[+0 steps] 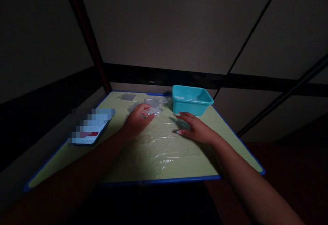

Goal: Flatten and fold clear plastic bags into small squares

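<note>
My left hand is over the middle of the table, thumb and fingers apart, at the near edge of a loose pile of small clear plastic bags. Its thumb tip is close to the plastic; whether they touch I cannot tell. To the right, my right hand hovers with its fingers spread and nothing in them, just in front of a teal plastic tub. Between and below both hands lies a large, creased, clear plastic sheet, spread flat and shiny.
A phone with a lit screen lies at the left side of the pale yellow table, which has a blue rim. Flat greyish squares rest at the far left corner. Dark panelled walls stand close behind the table.
</note>
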Demonstrator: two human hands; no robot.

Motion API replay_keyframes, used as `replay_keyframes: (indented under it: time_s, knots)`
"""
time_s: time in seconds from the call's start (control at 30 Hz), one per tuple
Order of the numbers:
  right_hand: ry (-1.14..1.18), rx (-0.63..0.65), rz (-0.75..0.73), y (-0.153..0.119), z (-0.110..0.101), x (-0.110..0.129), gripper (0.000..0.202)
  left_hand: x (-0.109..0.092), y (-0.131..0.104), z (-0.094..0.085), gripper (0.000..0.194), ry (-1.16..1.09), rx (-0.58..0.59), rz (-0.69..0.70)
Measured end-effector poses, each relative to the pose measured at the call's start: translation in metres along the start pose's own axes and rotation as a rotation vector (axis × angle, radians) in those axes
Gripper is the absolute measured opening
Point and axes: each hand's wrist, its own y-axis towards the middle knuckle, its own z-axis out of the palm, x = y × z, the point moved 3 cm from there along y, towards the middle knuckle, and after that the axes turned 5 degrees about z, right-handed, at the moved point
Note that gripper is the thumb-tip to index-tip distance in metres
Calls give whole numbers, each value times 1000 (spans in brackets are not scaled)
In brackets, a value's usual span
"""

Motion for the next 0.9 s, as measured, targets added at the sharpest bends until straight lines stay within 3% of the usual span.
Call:
replay_keyframes:
  time_s: [0.1,0.17,0.3,0.43,0.57,0.9]
  knots:
    - [23,-74,-33,2,-3,1,48,6,2,3,40,-28,10,-35]
    - [42,-84,-48,2,-3,0,38,8,1,7,38,-53,77,13]
    - [51,-20,-61,2,1,-1,31,-1,-9,16,41,-65,335,262]
    - [44,59,-78,1,4,1,45,-13,-20,22,59,10,511,492]
    - [80,86,-107,0,4,7,54,-16,-23,25,62,124,556,520]
    - [42,130,-87,0,8,9,50,-13,-23,25,37,222,576,495]
